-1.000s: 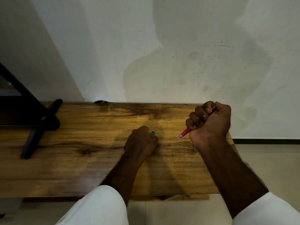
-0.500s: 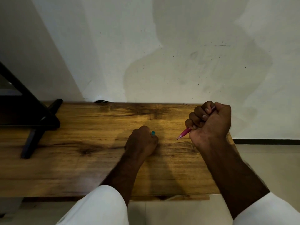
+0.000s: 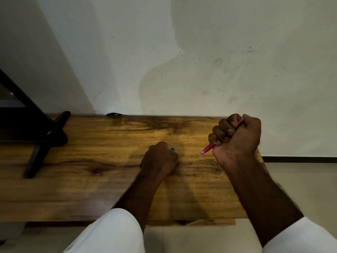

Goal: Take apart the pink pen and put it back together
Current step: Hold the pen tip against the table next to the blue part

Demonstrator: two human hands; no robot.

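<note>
the right hand (image 3: 237, 137) is raised above the right end of the wooden table (image 3: 91, 161), closed in a fist around the pink pen (image 3: 207, 149). all its fingers (image 3: 221, 127) wrap the barrel, so only the two ends show: the pointed tip sticks out below the little finger and slants down to the left toward the tabletop, and a short bit of the back end shows at the top of the fist beside the thumb. whether the tip touches the wood cannot be told. the left hand (image 3: 158, 159) rests on the table near the middle, well apart from the pen tip, with its fingers curled tight under. a small teal piece (image 3: 172, 149) pokes out from those fingers at the far side of the hand; what kind of part it is cannot be told. white sleeves (image 3: 113, 232) cover both upper forearms. a black stand (image 3: 36, 143) sits on the left end of the table, which meets a pale wall (image 3: 200, 61).
</note>
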